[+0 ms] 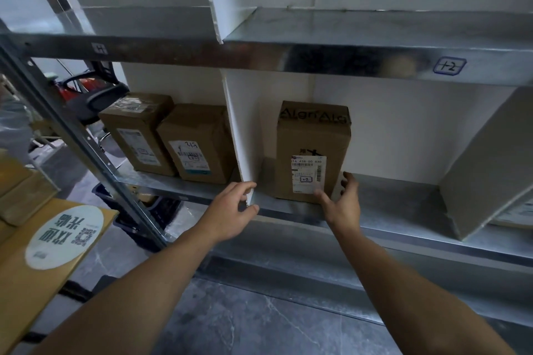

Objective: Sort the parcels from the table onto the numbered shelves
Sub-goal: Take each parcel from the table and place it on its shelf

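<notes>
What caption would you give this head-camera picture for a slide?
Sorting parcels: right hand touches a labelled parcel standing in the shelf bay, left hand grips the white divider.

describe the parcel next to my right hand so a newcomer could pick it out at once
On the lower metal shelf, look in the bay right of the white divider, below the handwritten 1-2 tag. The parcel stands upright and alone there. Unlike the two boxes left of the divider, it has black Algn lettering across its top.
</notes>
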`<action>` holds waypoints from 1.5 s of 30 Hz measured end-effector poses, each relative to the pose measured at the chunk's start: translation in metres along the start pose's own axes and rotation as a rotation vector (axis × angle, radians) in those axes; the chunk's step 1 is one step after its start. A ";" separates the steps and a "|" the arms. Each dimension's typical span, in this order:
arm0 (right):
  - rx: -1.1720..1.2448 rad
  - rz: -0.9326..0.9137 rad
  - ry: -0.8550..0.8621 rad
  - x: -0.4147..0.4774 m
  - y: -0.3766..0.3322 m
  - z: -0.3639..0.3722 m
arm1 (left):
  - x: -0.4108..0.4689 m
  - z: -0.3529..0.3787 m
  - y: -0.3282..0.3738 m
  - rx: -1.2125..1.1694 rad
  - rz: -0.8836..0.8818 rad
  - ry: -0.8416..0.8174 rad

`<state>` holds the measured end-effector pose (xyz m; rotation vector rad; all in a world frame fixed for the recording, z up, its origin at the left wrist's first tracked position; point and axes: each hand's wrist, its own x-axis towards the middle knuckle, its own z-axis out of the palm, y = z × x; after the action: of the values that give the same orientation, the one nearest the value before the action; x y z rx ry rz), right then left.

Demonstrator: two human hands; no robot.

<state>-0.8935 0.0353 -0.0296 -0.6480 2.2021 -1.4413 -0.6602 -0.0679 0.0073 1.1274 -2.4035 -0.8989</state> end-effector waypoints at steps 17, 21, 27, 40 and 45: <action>-0.901 -0.569 -0.473 -0.197 -0.045 0.128 | -0.176 -0.115 -0.129 0.474 -0.192 0.074; -1.030 -0.703 -0.659 -0.247 -0.072 0.189 | -0.243 -0.163 -0.171 0.511 -0.349 0.146; -1.109 -0.945 -0.863 -0.320 -0.101 0.278 | -0.346 -0.218 -0.221 0.504 -0.632 0.278; -1.131 -1.347 -0.990 -0.414 -0.154 0.413 | -0.459 -0.277 -0.279 0.447 -0.937 0.439; -1.097 -1.399 -0.989 -0.407 -0.180 0.463 | -0.436 -0.300 -0.306 0.445 -0.975 0.456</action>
<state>-0.2722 -0.1223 0.0051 -2.7756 1.3276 0.1927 -0.0527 0.0020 0.0114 2.4436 -1.6426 -0.2333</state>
